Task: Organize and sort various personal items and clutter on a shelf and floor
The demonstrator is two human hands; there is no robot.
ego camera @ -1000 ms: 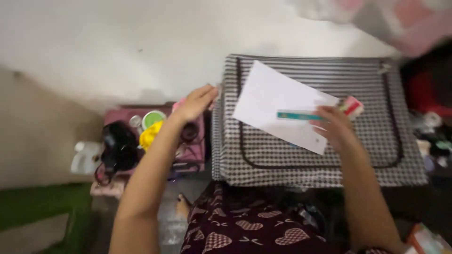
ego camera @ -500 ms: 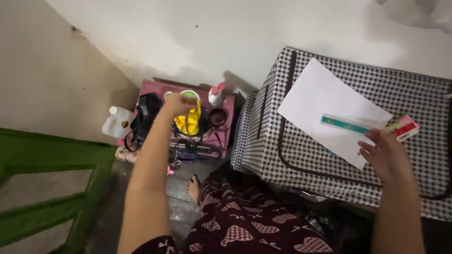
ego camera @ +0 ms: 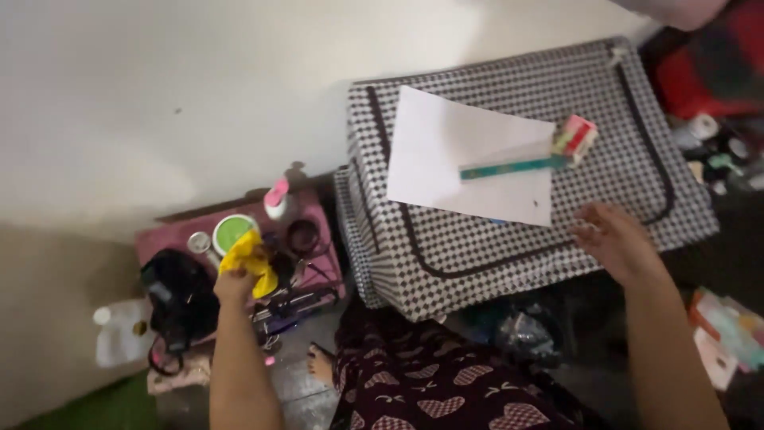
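Since the earlier frame the left hand [ego camera: 233, 283] has dropped from the top of the yellow thing to its near left edge, and the right hand [ego camera: 617, 237] has come off the paper toward the near edge of the box.

Largest in view is the black-and-white checked fabric storage box [ego camera: 637, 171] with dark piping, filling the right half; its near right corner is hidden behind the right forearm. On its top lies a white sheet of paper [ego camera: 446, 151], and across the sheet's right edge a slim teal ruler [ego camera: 509, 168], whose right end touches a small pink, green and white packet [ego camera: 575, 136].

Left of the box, lower and against the pale wall, stands a low pink table [ego camera: 159, 239], crowded and blurred. A black bag or headset [ego camera: 179, 295], hard to make out, covers its left part. Farther back are a round green-lidded tub [ego camera: 231, 232], a white bottle with a pink pump top [ego camera: 276, 199] and a dark round pot [ego camera: 303, 236].

The left hand is closed, pinching a crumpled yellow cloth or bag [ego camera: 253, 261] over the middle of the table; what it truly is I cannot tell. The right hand hovers loosely spread, holding nothing, just above the box's near side.

A white plastic jug [ego camera: 119, 334] sits on the floor at far left, partly cut by blur.
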